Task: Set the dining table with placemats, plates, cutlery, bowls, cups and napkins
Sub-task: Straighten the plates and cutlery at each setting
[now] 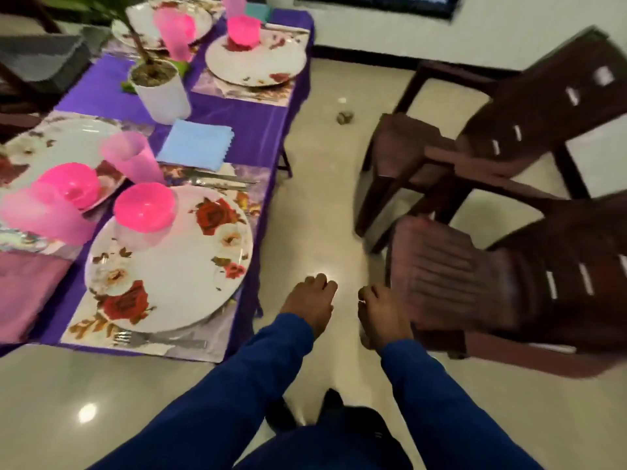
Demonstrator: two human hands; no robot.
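Hands: my left hand (314,305) and right hand (381,315) hang over the floor beside the table, fingers loosely curled, grasping nothing.
Nearest plate (169,262): floral, on a placemat (217,347), carrying a pink bowl (144,206); I cannot tell what the bowl holds.
Fork (159,339): on the placemat, just beside the plate's near rim.
Cup (130,157): pink, beside a blue napkin (196,144).
White pot (163,91): soil and a plant stem.
Chairs (475,171): brown, well apart from the table.

A purple cloth (237,120) covers the dining table, with floral placemats (217,334) laid straight on it. Between them stand a white plant pot (163,93) and a folded blue napkin (195,144) (a pink one (27,293) lies at the near corner).
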